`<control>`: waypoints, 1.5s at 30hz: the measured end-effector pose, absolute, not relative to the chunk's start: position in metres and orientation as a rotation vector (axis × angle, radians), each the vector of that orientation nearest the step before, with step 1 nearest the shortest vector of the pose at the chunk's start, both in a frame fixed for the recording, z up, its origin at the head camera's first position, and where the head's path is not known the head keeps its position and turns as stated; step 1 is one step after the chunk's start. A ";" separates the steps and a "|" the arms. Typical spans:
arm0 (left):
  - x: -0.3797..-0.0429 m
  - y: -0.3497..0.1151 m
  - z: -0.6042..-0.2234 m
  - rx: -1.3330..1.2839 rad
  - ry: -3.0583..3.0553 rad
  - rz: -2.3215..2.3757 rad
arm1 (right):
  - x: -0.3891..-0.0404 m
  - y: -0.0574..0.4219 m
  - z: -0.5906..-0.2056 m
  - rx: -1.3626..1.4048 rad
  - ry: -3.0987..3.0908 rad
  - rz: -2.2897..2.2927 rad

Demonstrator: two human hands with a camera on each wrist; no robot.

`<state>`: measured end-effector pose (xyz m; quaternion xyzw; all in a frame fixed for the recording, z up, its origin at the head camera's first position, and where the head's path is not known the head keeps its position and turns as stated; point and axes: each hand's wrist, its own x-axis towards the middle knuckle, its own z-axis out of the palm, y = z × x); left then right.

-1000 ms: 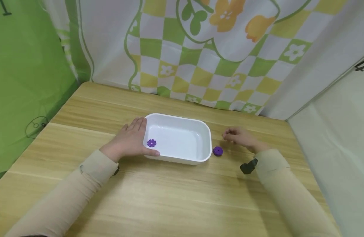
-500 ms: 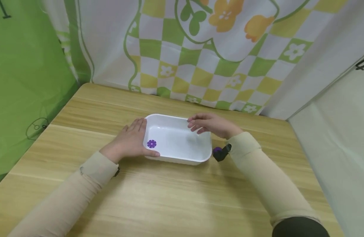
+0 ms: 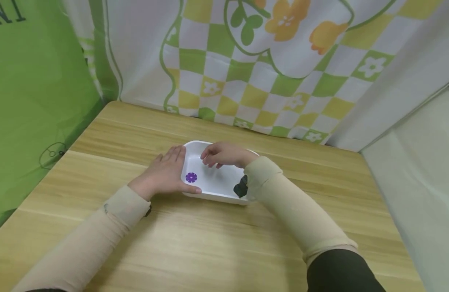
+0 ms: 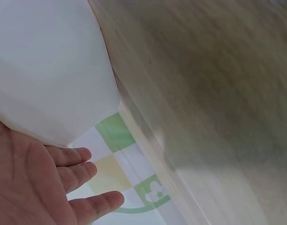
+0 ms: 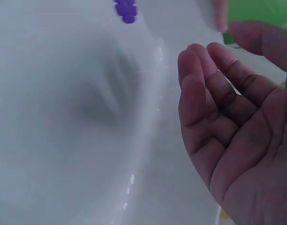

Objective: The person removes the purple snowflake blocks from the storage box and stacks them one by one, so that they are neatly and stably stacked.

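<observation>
A white rectangular tub (image 3: 214, 198) stands on the wooden table. Inside it, near the left end, lies a flat purple notched disc (image 3: 191, 177), seen partly at the top of the right wrist view as a purple piece (image 5: 126, 9). My left hand (image 3: 165, 172) rests against the tub's left end with straight fingers, its thumb along the front rim. Over the tub hovers my right hand (image 3: 224, 155). In the right wrist view, the palm (image 5: 256, 154) shows with fingers loosely bent and nothing between them. The right forearm covers the tub's right end and the spot beside it.
The wooden table (image 3: 180, 243) runs back to a checked, flowered curtain (image 3: 242, 89). A green cloth (image 3: 34, 101) hangs at the left, with a thin dark wire loop (image 3: 52, 155) near the table edge. A black wrist device (image 3: 241, 187) juts out below the right cuff.
My right hand has moved left from the table beside the tub to over its middle. The second purple piece, right of the tub, is now hidden. The left hand stays put.
</observation>
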<state>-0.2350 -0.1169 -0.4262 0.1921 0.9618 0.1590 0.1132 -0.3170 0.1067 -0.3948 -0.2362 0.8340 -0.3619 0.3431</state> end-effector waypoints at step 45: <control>-0.233 -0.116 -0.422 0.592 2.850 0.430 | -0.312 0.074 -0.424 -1.052 2.340 -0.402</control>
